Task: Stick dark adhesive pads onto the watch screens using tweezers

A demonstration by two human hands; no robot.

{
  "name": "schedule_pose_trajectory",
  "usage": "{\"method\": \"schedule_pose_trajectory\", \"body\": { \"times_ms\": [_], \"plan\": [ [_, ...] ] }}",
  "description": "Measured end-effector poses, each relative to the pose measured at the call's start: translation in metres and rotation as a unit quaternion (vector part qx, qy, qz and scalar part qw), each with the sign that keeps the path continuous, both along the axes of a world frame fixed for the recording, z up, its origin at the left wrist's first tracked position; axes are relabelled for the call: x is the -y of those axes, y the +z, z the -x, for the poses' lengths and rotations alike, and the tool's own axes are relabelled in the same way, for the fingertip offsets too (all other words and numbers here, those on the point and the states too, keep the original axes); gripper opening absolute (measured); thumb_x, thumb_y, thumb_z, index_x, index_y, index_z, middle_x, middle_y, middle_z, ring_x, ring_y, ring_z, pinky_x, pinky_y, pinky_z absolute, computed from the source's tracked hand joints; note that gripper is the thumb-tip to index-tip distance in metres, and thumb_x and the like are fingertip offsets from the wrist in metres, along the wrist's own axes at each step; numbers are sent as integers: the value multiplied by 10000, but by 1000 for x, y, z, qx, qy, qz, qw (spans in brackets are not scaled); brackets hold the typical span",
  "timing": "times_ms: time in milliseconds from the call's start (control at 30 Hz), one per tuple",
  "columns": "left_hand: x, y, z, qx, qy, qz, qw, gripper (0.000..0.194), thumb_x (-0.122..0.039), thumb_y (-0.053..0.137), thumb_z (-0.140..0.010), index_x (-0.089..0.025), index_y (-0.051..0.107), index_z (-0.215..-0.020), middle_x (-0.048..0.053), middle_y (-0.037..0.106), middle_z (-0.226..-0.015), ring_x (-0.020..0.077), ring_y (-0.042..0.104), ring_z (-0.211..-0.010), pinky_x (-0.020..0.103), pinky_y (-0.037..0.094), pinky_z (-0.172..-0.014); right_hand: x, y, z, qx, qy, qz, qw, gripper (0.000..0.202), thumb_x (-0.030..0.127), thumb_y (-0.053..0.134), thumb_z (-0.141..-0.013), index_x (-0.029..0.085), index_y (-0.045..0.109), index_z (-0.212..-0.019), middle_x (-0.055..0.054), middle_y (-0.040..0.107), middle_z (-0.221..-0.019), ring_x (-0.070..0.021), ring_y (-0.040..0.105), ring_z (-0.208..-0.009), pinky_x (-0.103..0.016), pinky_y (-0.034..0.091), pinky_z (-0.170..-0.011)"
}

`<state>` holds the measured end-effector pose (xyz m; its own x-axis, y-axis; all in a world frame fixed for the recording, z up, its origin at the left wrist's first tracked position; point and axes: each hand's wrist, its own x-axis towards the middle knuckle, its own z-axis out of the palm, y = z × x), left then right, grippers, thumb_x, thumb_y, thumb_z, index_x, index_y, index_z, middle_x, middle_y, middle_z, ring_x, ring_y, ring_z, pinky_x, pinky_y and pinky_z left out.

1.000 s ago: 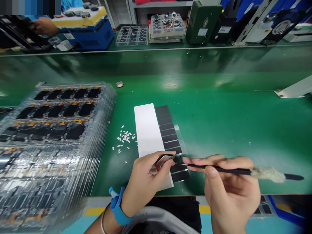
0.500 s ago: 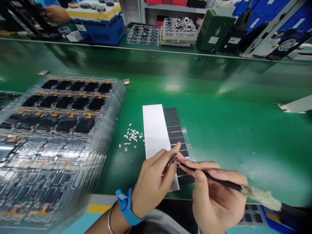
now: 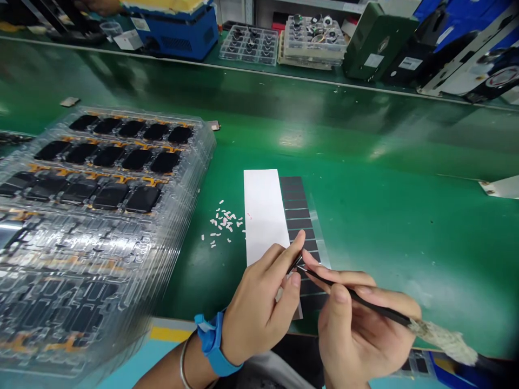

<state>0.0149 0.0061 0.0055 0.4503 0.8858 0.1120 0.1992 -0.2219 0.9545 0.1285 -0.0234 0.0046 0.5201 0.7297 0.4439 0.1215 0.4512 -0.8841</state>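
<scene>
My left hand [image 3: 263,302] pinches a small flat dark part [image 3: 292,266] between thumb and forefinger, just above the near end of a white strip [image 3: 263,213]. My right hand [image 3: 359,335] grips black tweezers [image 3: 357,300] whose tip touches that part; the tweezers' rear end is wrapped in whitish padding [image 3: 444,337]. Beside the white strip lies a clear sheet carrying a column of dark rectangular pads [image 3: 298,216], partly hidden by my fingers. A blue wristband [image 3: 213,343] sits on my left wrist.
A tall stack of clear trays [image 3: 93,216] holding dark modules fills the left of the green table [image 3: 385,205]. Small white scraps [image 3: 223,224] lie left of the strip. Across the belt stand a blue box [image 3: 178,32], more trays [image 3: 312,35] and dark equipment [image 3: 377,40].
The view has shifted, so everything sits lower and further right. My two hands have drawn closer together, and the tweezers now slant down to the right with their tip at the part.
</scene>
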Motion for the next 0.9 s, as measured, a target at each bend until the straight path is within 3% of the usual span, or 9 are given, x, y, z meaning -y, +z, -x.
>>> {"method": "schedule_pose_trajectory", "body": {
  "times_ms": [900],
  "plan": [
    [0, -1, -2, -16, 9, 7, 1000, 496, -227, 342, -1030, -256, 319, -1524, 41, 560, -984, 172, 569, -842, 317, 469, -752, -3, -5, 0, 4, -10, -21, 1000, 237, 19, 532, -894, 228, 515, -1005, -20, 694, -835, -188, 730, -767, -461, 683, -742]
  ]
}}
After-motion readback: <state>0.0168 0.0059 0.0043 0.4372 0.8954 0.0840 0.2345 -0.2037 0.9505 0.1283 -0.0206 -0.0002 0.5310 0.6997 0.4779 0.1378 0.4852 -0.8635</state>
